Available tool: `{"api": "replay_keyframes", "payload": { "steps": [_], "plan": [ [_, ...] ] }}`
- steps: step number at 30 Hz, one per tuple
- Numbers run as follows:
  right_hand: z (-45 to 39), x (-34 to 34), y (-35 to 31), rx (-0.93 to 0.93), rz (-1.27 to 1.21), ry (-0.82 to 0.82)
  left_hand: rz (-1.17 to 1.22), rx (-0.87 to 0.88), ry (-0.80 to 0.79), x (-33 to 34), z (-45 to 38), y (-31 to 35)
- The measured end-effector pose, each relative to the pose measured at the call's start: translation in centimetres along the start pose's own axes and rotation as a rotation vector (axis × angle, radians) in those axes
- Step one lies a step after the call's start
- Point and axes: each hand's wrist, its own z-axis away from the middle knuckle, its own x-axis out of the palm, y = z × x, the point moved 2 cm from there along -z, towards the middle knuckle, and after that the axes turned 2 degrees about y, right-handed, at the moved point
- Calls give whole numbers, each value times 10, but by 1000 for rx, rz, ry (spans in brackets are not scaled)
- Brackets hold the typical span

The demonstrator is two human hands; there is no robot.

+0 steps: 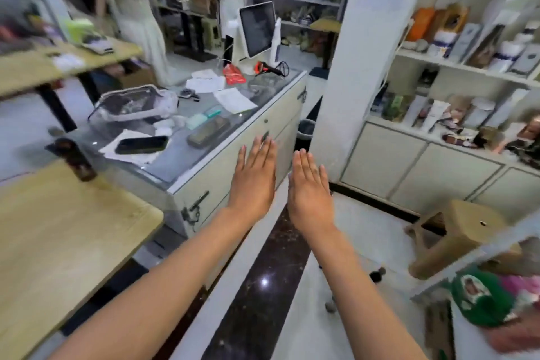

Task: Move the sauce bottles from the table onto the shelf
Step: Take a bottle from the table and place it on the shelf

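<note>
Your left hand [253,181] and right hand [310,190] are both held out flat, fingers straight, holding nothing, with one bottle [76,159] at the tabletop's [58,231] far edge.

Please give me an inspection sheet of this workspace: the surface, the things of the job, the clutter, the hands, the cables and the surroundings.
Surface: wooden table at the left, bare but for one bottle at its far edge.
Job's things: one dark sauce bottle, upright; shelf at the right, already full of packets.
Clutter: glass counter holds a phone, papers, a clear bag, a monitor and a scanner.
Hands: left hand and right hand flat, fingers straight, holding nothing, over the floor.
Cables: a white cable runs down the shelf's left edge.
Surroundings: brown stool on the floor; two people at the back.
</note>
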Motion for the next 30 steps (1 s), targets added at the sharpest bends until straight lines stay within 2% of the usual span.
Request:
{"api": "replay_keyframes", "payload": {
  "steps": [11, 17, 23, 30],
  "plan": [
    [-57, 136, -306, -318, -234, -193, -64, -479, 58, -78, 110, -327],
    [-67, 210, -442, -394, -300, -326, -45, -657, 31, -101, 158, -457],
    [-90, 254, -505, -424, -297, -424, -19, -730, 22, -105, 176, -532],
    [-143, 297, -532, -360, -397, -461, 27, -655, 103, -86, 147, -573]
  ]
}}
